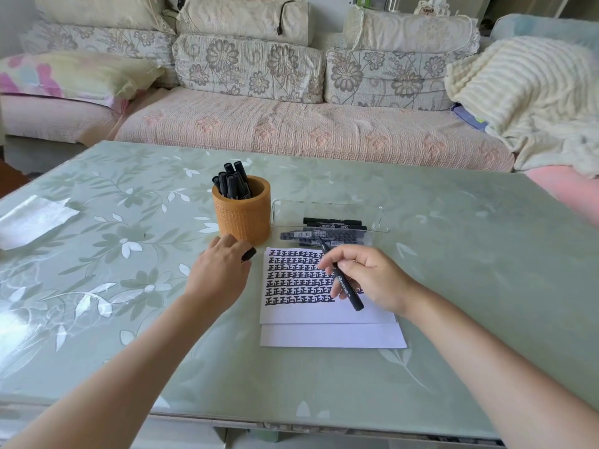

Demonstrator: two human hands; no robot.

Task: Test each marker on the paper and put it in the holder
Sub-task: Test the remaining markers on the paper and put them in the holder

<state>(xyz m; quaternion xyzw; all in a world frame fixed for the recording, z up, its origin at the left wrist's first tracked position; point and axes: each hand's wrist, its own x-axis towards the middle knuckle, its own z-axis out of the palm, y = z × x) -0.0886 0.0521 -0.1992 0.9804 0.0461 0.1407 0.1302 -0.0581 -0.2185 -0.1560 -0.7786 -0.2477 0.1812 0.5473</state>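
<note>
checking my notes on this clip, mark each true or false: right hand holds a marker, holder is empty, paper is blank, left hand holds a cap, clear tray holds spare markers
1. The right hand holds a marker: true.
2. The holder is empty: false, several capped markers stand in it.
3. The paper is blank: false, rows of black characters cover its upper part.
4. The left hand holds a black cap: true.
5. The clear tray holds spare markers: true.
</note>
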